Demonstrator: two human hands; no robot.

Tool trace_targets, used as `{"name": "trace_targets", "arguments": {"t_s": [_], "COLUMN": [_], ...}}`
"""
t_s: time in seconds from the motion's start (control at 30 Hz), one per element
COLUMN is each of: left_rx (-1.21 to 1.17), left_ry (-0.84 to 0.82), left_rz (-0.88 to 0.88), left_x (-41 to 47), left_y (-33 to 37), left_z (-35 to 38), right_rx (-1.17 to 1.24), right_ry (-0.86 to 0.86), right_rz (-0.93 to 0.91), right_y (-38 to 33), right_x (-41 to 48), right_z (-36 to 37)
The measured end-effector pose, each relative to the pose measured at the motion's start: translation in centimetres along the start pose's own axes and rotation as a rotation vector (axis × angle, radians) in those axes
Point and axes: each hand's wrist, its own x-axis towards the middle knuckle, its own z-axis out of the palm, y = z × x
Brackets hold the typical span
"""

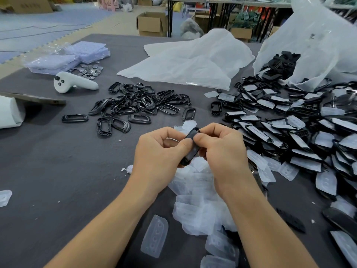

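Black shell [190,147], head view: it was pinched edge-on between the left hand [160,151] and the right hand [222,149], above the middle of the table [58,171], toward its near edge. It was judged light, stiff, slightly slick plastic, best gripped by the long rims.

Black shell [192,152] mostly behind left hand [160,151] & right hand [222,149]; plastic bag [316,45] top off-frame.

Two bare forearms [108,215], bare left grip [160,149], bare right grip [222,147]
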Motion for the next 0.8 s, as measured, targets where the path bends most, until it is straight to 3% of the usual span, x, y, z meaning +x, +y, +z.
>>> {"name": "trace_targets", "arguments": {"t_s": [0.17,0.27,0.4,0.57,0.8], "left_rx": [0.139,0.065,0.022,0.273,0.163], "left_ry": [0.048,0.135,0.103,0.076,0.141], "left_rz": [0.007,-0.02,-0.072,-0.029,-0.008], "left_x": [0.4,0.5,0.3,0.6,1.0], "left_y": [-0.4,-0.5,-0.3,-0.2,0.5], "left_z": [-0.5,-0.6,-0.4,-0.9,-1.5], "right_rx": [-0.058,-0.074,-0.265,-0.336,-0.309], "right_ry": [-0.061,-0.115,-0.075,-0.035,-0.063], "right_rz": [-0.082,-0.036,-0.134,-0.113,-0.132], "right_y": [0.1,0.3,0.6,0.7,0.7], "right_x": [-0.3,-0.4,-0.7,-0.3,-0.4], "right_z": [0.2,0.4,0.6,0.2,0.3]}}
